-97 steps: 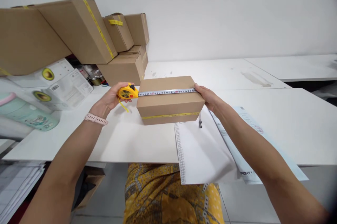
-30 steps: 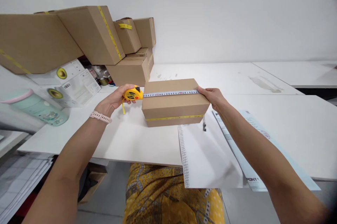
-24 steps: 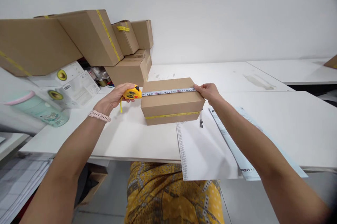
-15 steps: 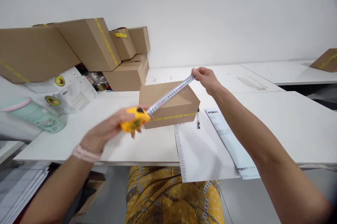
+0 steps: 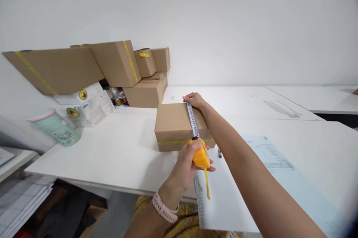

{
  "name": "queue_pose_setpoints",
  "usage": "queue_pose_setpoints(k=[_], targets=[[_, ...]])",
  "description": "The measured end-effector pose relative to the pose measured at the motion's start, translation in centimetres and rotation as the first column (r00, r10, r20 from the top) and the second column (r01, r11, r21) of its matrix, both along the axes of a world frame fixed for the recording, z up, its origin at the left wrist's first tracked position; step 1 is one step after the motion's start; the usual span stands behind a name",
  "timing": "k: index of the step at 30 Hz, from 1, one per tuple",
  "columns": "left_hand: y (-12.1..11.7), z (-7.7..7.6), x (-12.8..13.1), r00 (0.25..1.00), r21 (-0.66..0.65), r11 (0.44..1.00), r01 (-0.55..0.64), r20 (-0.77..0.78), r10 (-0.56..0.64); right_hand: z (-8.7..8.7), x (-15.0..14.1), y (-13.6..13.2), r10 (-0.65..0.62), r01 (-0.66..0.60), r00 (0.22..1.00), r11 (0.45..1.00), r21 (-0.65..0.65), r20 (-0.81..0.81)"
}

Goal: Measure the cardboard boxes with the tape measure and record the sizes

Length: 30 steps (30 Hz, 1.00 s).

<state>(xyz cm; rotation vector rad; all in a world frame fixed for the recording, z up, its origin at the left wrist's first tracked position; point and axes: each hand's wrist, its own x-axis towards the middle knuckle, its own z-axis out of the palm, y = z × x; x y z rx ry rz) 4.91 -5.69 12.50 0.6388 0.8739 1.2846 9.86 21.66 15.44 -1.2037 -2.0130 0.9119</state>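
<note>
My left hand (image 5: 186, 161) is closed round the yellow case of a tape measure (image 5: 201, 153), in front of a brown cardboard box (image 5: 173, 120). The metal blade runs out of the case across the top of the box, from its near edge to its far edge. At the far edge my right hand (image 5: 195, 100) pinches the blade's end. A strip of yellow tape goes along the box's front side. The yellow wrist strap hangs down from the case over a spiral notebook (image 5: 223, 197). A pen (image 5: 219, 153) lies by the box's right corner, partly hidden.
Brown cartons (image 5: 117, 63) with yellow tape are stacked at the back left, over a white box (image 5: 92, 109) with avocado pictures. A mint tumbler (image 5: 57, 128) stands at the table's left. Pale blue printed paper (image 5: 274, 159) lies right of the notebook.
The blade was held slantwise above the box; it now lies front to back across its top. My left hand moved right with the case, and my right hand moved to the far edge.
</note>
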Motion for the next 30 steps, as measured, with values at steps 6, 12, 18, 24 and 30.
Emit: queue_pose_setpoints(k=[6, 12, 18, 24, 30], targets=[[-0.7, -1.0, 1.4, 1.0, -0.013, 1.0, 0.018, 0.02, -0.017, -0.3, 0.6, -0.3, -0.058, 0.059, 0.996, 0.998, -0.012, 0.073], [-0.6, 0.3, 1.3, 1.0, -0.039, 0.999, 0.027, -0.006, -0.027, -0.6, 0.8, -0.3, -0.075, 0.064, 0.978, 0.996, 0.058, 0.195], [-0.5, 0.5, 1.0, 1.0, -0.067, 0.997, 0.028, 0.002, -0.028, -1.2, 0.6, 0.6, -0.07, 0.052, 0.965, 0.996, 0.079, 0.254], [-0.9, 0.4, 1.6, 1.0, -0.084, 0.996, -0.022, -0.024, 0.02, -0.9, 0.6, 0.3, -0.076, 0.047, 0.948, 0.994, 0.101, 0.309], [-0.6, 0.3, 1.8, 0.999, -0.099, 0.994, -0.034, -0.038, 0.03, -0.8, 0.7, 0.0, -0.074, 0.042, 0.939, 0.994, 0.102, 0.335]])
